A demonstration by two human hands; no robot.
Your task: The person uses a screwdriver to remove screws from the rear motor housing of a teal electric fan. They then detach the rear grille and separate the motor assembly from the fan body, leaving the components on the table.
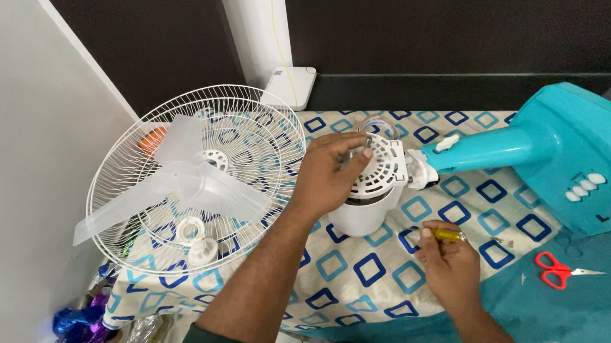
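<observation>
**Two hands at a dismantled fan motor on a patterned cloth**

Seen from above, a person's left hand rests on top of a white, round plastic fan motor housing with a slotted cover. Its thumb and forefinger pinch a small metal part at the housing's upper edge; what the part is cannot be made out. The housing stands near the middle of a table covered by a cream cloth printed with blue and teal squares. It is joined on its right to the neck of a turquoise plastic fan stand lying on its side, which has a row of white buttons.

The right hand hovers just below and to the right of the housing, its grip closed around a small screwdriver with a yellow translucent handle.

To the left lies a white wire fan guard, touching the cloth, with a clear three-bladed fan blade resting on it and two small white plastic caps inside its lower edge. Red-handled scissors lie well apart, on a teal cloth at the right.
</observation>
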